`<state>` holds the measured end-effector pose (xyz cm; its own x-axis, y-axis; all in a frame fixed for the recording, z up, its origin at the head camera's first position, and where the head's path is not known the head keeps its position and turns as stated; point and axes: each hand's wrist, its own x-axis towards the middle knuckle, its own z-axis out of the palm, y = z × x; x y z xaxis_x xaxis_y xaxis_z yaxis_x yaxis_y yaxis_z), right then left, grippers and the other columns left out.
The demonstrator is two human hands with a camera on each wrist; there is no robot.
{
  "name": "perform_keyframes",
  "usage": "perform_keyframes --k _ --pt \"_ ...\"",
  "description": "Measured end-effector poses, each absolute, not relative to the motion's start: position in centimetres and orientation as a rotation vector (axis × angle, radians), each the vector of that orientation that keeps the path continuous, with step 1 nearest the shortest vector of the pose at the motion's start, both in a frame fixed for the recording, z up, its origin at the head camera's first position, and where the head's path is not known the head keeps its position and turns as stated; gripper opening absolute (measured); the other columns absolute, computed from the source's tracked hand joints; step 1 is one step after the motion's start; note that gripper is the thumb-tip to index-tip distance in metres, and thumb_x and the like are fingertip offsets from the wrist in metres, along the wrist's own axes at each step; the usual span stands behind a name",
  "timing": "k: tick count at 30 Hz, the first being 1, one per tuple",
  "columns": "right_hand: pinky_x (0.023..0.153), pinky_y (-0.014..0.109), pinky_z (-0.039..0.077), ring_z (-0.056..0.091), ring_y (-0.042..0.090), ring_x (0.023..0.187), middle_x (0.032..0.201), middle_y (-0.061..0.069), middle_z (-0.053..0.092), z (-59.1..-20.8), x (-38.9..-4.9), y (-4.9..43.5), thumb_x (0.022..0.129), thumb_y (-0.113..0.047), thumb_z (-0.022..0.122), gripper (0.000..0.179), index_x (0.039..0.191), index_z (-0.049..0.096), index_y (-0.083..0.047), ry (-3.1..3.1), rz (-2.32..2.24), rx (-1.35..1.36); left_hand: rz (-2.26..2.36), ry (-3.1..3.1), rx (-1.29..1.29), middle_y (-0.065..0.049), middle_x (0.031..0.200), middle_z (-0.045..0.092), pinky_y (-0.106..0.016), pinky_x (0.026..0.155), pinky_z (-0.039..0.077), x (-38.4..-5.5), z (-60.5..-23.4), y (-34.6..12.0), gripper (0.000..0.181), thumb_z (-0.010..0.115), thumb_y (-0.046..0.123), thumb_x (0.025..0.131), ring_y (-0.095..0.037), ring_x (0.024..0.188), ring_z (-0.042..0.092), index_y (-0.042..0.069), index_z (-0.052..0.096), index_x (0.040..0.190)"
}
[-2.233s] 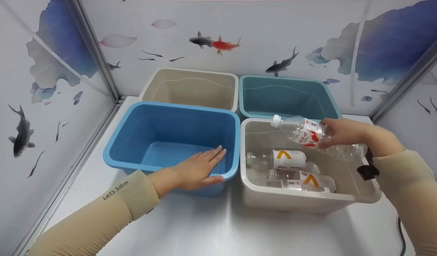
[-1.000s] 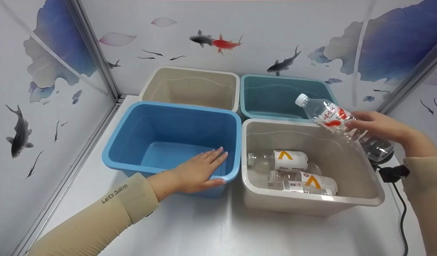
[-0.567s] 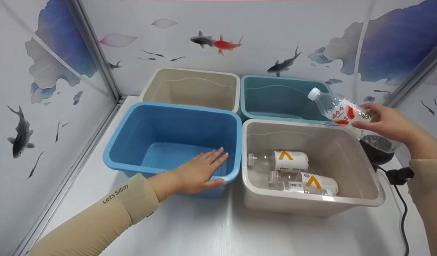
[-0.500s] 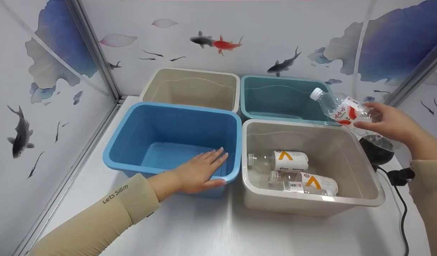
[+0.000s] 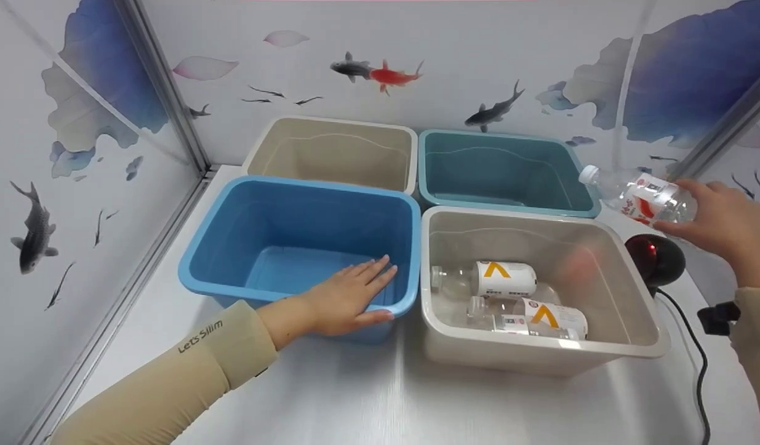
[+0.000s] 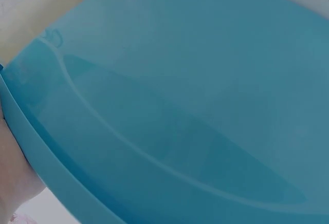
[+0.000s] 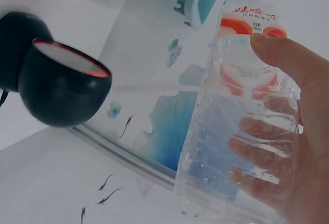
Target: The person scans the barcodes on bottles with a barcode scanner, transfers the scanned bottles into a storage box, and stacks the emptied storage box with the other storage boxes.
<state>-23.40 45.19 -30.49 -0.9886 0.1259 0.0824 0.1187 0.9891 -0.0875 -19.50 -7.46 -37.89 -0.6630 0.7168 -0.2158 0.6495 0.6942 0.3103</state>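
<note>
My right hand [image 5: 729,219] holds a clear plastic water bottle [image 5: 615,188] with a white cap and a red-and-white label. In the right wrist view the thumb lies along the label of the bottle [image 7: 211,136], and the curled fingers show through the clear plastic behind it. Just below the bottle in the head view stands a rounded black device [image 5: 664,266] with a red light, likely a barcode scanner. My left hand [image 5: 346,303] rests with straight fingers over the near rim of a blue bin [image 5: 299,185], which has nothing in it.
Several clear bottles, including a white-labelled bottle [image 5: 506,279], lie in the front right greyish bin [image 5: 528,351]. Behind are a beige bin [image 5: 349,154] and a teal bin [image 5: 497,170]. A black cable [image 5: 695,346] runs down the table's right side. Printed panels enclose the table.
My right hand has carried the bottle out of the greyish bin, up and to the right, over to the black device, whose red light now shows. My left hand has stayed put.
</note>
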Motion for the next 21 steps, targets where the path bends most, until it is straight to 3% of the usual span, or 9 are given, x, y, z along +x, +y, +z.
perform_keyframes --k 15,21 --pt "0.093 0.072 0.029 0.036 0.056 0.104 0.117 0.039 0.039 -32.0 -22.5 46.6 0.075 -0.020 0.072 0.068 0.127 0.037 0.006 -2.971 -0.205 -0.166 0.289 2.593 1.098 -0.007 0.159 0.007 -0.046 0.116 0.018 -19.5 -37.9 -7.4 0.076 0.034 0.058 0.095 -0.027 0.146 0.013 0.012 0.013 0.151" --pt "0.086 0.067 0.035 0.042 0.053 0.096 0.107 0.036 0.046 -32.1 -22.5 47.1 0.067 -0.015 0.076 0.066 0.120 0.044 0.005 -2.935 -0.393 -0.093 0.298 2.590 1.081 -0.006 0.159 0.006 -0.045 0.117 0.016 -19.5 -37.9 -7.5 0.076 0.034 0.059 0.094 -0.025 0.146 0.012 0.014 0.012 0.151"
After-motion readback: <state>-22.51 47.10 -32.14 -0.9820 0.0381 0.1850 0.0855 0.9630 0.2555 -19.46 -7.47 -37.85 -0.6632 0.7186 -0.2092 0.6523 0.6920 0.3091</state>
